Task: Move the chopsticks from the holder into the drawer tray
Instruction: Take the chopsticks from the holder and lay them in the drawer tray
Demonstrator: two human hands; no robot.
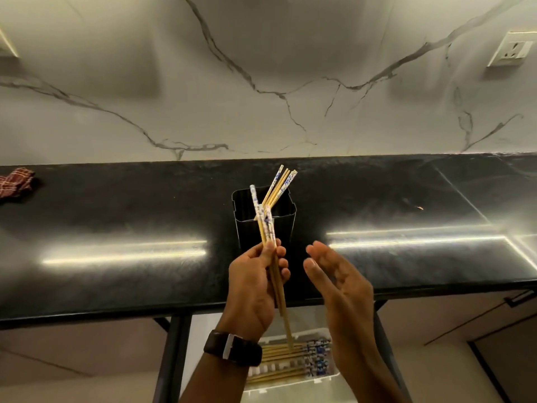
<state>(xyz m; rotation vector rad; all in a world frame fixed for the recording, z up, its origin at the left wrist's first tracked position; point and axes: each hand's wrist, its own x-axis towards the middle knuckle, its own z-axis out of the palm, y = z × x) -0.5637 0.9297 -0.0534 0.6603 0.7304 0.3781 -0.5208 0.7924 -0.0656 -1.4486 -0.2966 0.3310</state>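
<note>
A: Head view first, nearest things: at six o'clock the drawer tray (pixel 293 373) sits below the counter edge, with chopsticks already lying flat in it, patterned ends toward three o'clock.

B: And the hands just above that?

A: The left hand (pixel 252 289), with a watch (pixel 232 348) on the wrist, is curled round a small bundle of chopsticks (pixel 268 237); patterned ends point up toward twelve, bare tips hang down toward the tray. The right hand (pixel 337 283), at about four o'clock from the bundle, is spread and holds nothing.

B: So what makes this step go well?

A: My judgement: use the free right hand to square the loose ends, since the sticks fan apart slightly above the fingers. Then turn the bundle level, patterned ends to three o'clock to match those in the tray, and lower it before letting go, so none bounce out.

B: Further out?

A: The black holder (pixel 266 222) stands on the dark counter (pixel 116 213) right behind the bundle, several chopsticks leaning in it toward one o'clock. So more trips remain. A checked cloth (pixel 16 181) lies far off at nine o'clock.
</note>
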